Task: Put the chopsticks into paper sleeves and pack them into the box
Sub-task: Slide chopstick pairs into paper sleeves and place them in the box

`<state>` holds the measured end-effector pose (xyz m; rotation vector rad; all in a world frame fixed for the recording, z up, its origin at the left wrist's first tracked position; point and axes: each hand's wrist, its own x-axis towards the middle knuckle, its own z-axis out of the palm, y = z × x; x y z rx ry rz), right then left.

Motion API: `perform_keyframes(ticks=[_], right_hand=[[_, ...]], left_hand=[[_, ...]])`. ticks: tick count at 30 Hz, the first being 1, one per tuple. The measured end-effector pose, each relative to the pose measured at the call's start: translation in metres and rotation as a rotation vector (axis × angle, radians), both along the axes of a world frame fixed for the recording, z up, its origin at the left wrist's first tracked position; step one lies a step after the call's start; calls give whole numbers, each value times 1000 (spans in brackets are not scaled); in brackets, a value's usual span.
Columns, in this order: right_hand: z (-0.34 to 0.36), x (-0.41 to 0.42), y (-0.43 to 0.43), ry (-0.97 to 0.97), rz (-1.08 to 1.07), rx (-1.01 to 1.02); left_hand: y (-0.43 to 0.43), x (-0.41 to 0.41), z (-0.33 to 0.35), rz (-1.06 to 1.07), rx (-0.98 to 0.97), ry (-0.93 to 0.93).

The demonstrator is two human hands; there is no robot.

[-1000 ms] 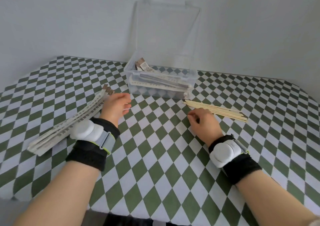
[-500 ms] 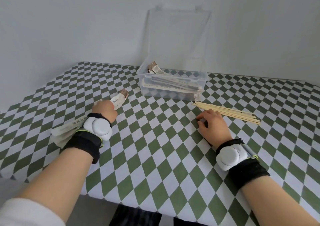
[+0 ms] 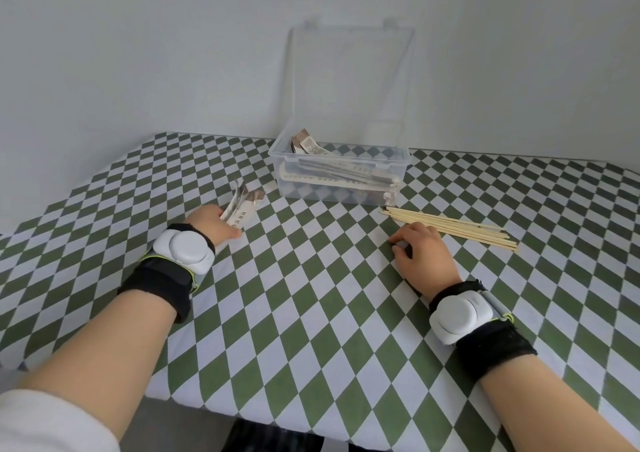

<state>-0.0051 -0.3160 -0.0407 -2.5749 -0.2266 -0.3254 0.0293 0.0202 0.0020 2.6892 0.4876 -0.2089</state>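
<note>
Here, a pale wall backs a table covered in green-and-white checked cloth. At the far edge sits a clear box, its lid upright against the wall and sleeved pairs lying inside. Both forearms reach in from the near edge, each wearing a white pod on a black wristband. The left hand lies left of the box, knuckles up, fingers closed round a bundle of sleeves whose ends fan out past it. The right hand rests on the cloth, fingers loosely curled together, tips down, holding nothing visible. Bare chopsticks lie just beyond it, near the box's right corner.
</note>
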Motion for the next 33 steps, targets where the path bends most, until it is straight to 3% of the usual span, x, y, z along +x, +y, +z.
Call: perform_keyframes(ticks=[9, 16, 23, 33], right_hand=[[0, 0, 0, -6, -5, 11], [1, 0, 0, 7, -5, 9], [2, 0, 1, 11, -9, 7], [0, 1, 1, -2, -12, 15]], left_hand=[[-20, -1, -1, -76, -188, -152], [-5, 1, 14, -24, -105, -152], [-5, -5, 17, -33, -54, -325], [-3, -3, 1, -82, -27, -194]])
